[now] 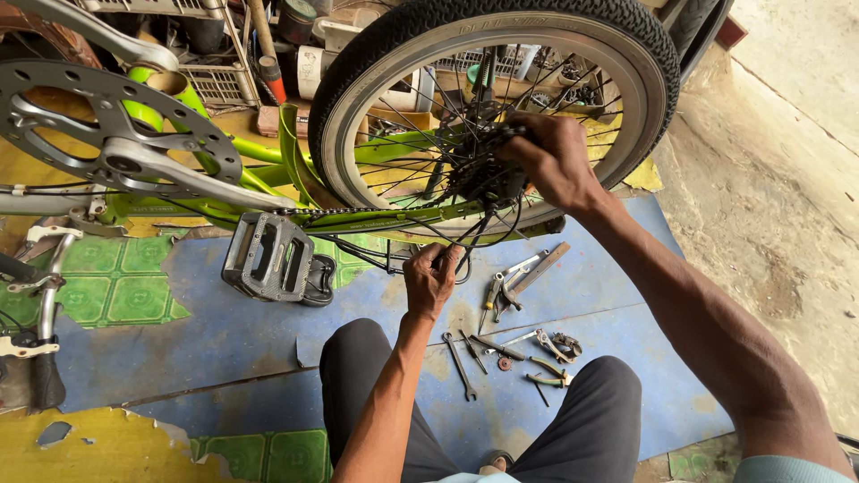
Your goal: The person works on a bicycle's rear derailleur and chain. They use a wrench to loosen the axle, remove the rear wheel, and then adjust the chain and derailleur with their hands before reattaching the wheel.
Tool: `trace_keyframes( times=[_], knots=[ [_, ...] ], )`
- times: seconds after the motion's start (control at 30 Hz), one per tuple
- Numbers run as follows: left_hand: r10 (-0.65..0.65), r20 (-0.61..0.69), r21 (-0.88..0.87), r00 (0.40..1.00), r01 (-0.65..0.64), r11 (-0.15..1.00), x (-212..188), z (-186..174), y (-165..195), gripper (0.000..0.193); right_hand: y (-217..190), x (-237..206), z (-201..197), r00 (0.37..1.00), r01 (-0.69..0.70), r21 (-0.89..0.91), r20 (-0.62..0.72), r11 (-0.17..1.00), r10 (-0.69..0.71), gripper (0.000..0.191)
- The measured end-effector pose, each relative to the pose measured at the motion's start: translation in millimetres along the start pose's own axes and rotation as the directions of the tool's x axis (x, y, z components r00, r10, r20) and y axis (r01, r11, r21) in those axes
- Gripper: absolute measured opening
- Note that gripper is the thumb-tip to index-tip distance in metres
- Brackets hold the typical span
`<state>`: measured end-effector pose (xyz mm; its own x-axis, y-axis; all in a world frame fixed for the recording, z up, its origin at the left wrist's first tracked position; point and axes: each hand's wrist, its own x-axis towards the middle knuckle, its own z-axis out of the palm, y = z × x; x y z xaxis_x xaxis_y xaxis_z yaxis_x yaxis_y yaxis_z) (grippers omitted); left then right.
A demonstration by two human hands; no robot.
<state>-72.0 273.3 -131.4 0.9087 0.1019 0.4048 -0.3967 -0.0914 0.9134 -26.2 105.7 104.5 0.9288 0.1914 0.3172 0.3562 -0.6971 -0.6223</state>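
Right hand (548, 159) grips the rear derailleur (483, 174) at the wheel (573, 40) hub, left hand (429, 279) pinches the cable (465, 241) taut above the blue mat's (224, 331) centre; slipping fingers would likely slacken it near spokes.

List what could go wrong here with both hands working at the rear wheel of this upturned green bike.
1. The right hand is in among the spokes and sprockets; if the wheel turns, fingers could get pinched.
2. The left hand pinches a thin cable; it could slip or a frayed end might prick.
3. Loose tools lie beside the knees, easy to kneel on.
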Motion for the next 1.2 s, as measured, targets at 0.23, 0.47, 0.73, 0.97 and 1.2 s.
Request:
trace_keyframes(
  times=[0.23,0.47,0.73,0.97,1.2],
  knots=[
    [-0.006,0.001,0.035,1.000,0.006,0.999,2.2,-0.3,4.4,0.041,-22.6,11.2,11.8,0.993,0.105,-0.276,0.082,0.955,-0.086,0.029],
    [-0.028,0.014,0.031,1.000,0.028,0.999,4.3,-2.2,12.7,0.044,-43.4,17.0,-6.3,0.946,0.078,-0.396,0.319,0.915,0.057,0.032],
    [0.051,-0.029,0.017,0.998,-0.050,0.999,5.3,1.7,14.4,0.044,-47.1,23.2,-20.9,0.874,0.352,-0.583,0.485,0.732,-0.034,0.045],
    [-0.002,-0.060,0.074,0.998,0.006,0.997,1.5,6.2,15.4,0.049,-36.5,22.7,-41.5,0.901,0.292,-0.477,0.428,0.829,-0.070,0.049],
    [-0.007,-0.080,0.082,0.997,0.014,0.997,-1.1,7.6,19.4,0.050,-41.7,16.7,-21.5,0.911,0.257,-0.478,0.411,0.840,-0.044,0.050]
  ],
)
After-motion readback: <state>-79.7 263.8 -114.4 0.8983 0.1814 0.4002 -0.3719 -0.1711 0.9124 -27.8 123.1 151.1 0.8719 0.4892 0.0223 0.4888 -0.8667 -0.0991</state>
